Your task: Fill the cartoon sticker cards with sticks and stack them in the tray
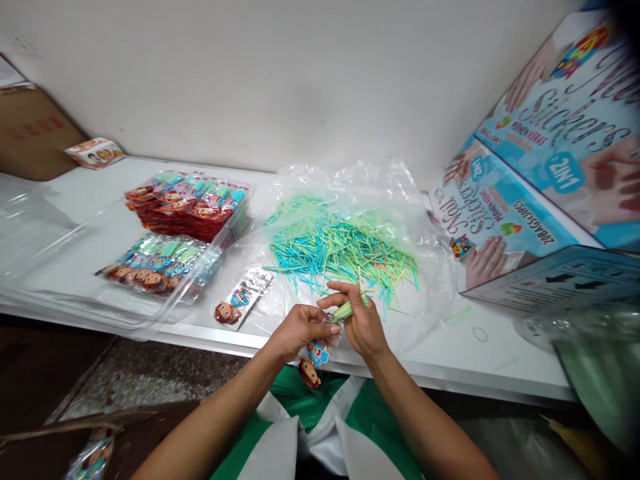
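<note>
My left hand (299,328) is closed on a small clear packet with a cartoon-monkey card (315,360), held at the table's front edge. My right hand (361,320) pinches a little bundle of green sticks (349,309) whose end meets the packet's mouth. Just beyond my hands lies a heap of thin green and blue sticks (340,250) spread on a clear plastic sheet (350,187). One filled packet (243,298) lies flat to the left of my hands.
Two stacks of filled monkey packets (187,203) (157,263) sit in clear bags on the left of the white table (500,353). Printed sticker boxes (545,173) stand at the right. A rubber band (480,334) lies near them. A cardboard box (30,133) is far left.
</note>
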Motion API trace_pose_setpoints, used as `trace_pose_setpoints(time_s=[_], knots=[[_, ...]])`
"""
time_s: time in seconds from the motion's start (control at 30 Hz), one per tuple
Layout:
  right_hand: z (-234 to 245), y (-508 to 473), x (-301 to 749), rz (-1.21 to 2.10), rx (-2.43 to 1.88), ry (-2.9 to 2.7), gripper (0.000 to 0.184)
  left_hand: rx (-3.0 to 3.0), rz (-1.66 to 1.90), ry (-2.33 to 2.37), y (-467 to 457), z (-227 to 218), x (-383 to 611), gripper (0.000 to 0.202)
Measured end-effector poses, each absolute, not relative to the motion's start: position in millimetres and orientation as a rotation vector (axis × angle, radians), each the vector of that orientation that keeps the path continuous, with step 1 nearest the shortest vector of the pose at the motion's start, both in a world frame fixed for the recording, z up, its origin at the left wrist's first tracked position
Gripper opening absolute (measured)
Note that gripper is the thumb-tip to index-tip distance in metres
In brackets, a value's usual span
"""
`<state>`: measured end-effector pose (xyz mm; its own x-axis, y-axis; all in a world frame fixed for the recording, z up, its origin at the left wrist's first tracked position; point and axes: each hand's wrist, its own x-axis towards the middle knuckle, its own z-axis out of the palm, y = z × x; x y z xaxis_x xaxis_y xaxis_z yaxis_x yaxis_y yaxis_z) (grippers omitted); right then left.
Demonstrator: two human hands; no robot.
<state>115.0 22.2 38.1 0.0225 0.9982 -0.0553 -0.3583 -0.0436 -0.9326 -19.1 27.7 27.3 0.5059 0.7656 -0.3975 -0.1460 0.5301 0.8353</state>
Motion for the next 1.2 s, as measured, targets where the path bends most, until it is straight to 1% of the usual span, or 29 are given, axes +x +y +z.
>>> trace_pose_setpoints(time_s=[0.1, 0.23, 0.33, 0.43, 0.53, 0.67, 0.73, 0.9, 1.1, 1.2], knots=[[37.5, 21.5, 116.0, 1.407, -1.039, -0.974, 0.047, 0.89, 0.637, 0.868, 27.6, 29.2, -19.3, 0.028], [36.3, 23.5, 118.1, 1.439, -1.148, -1.194, 0.045, 1.018, 0.624, 0.81, 27.0, 31.2, -18.6, 0.029], [33.0, 25.2, 118.9, 1.546, -1.235, -1.266, 0.045, 1.057, 0.625, 0.717, 25.4, 30.0, -15.7, 0.031], [31.4, 25.9, 122.5, 1.651, -1.229, -1.237, 0.047, 1.043, 0.636, 0.727, 24.4, 27.4, -14.3, 0.033], [30.9, 25.8, 130.7, 1.567, -1.204, -1.208, 0.046, 1.008, 0.672, 0.794, 24.9, 25.9, -16.6, 0.033], [26.8, 25.7, 142.5, 1.38, -1.25, -1.201, 0.028, 0.963, 0.693, 0.818, 25.7, 25.2, -19.4, 0.032], [25.4, 26.0, 145.9, 1.365, -1.279, -1.221, 0.024, 0.936, 0.694, 0.815, 25.4, 24.4, -19.0, 0.032], [29.8, 27.3, 148.4, 1.369, -1.328, -1.255, 0.025, 0.856, 0.716, 0.808, 24.2, 22.2, -16.9, 0.034], [31.5, 25.8, 149.2, 1.278, -1.378, -1.362, 0.016, 0.854, 0.719, 0.826, 23.0, 22.0, -16.1, 0.031], [29.0, 25.4, 148.7, 1.298, -1.362, -1.364, 0.022, 0.854, 0.698, 0.798, 22.3, 21.5, -15.7, 0.03]])
